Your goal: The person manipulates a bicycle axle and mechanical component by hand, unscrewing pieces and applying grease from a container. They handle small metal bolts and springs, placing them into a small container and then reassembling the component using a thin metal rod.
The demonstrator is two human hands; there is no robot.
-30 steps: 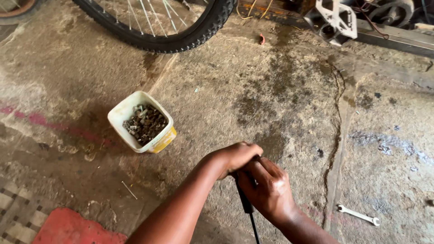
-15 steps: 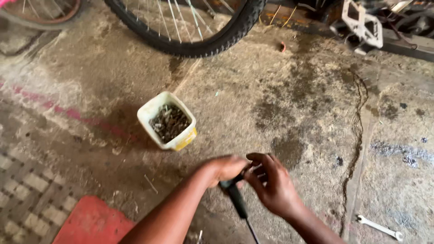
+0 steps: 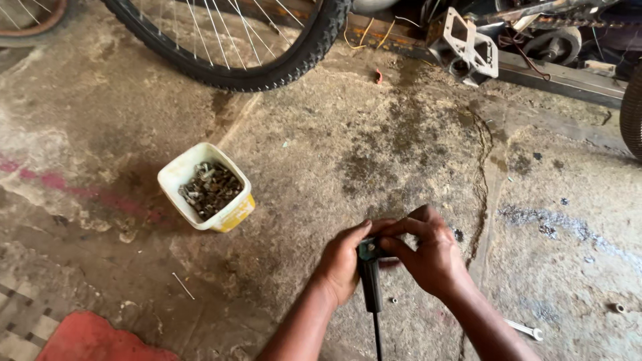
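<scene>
Tub [image 3: 207,195] shifted left across stained concrete floor [image 3: 374,134].

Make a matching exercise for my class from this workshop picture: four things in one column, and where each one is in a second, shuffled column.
Things:
1. tub of bolts
2. bicycle wheel
3. spanner
4. black tool

Places:
A. on the floor, lower right
B. between both hands
C. along the top edge
D. on the floor, left of the hands

Pairs: 1-D, 2-C, 3-A, 4-B

hands [image 3: 391,257] regripped on black tool [image 3: 370,281], fingertips now pinching its top
</scene>
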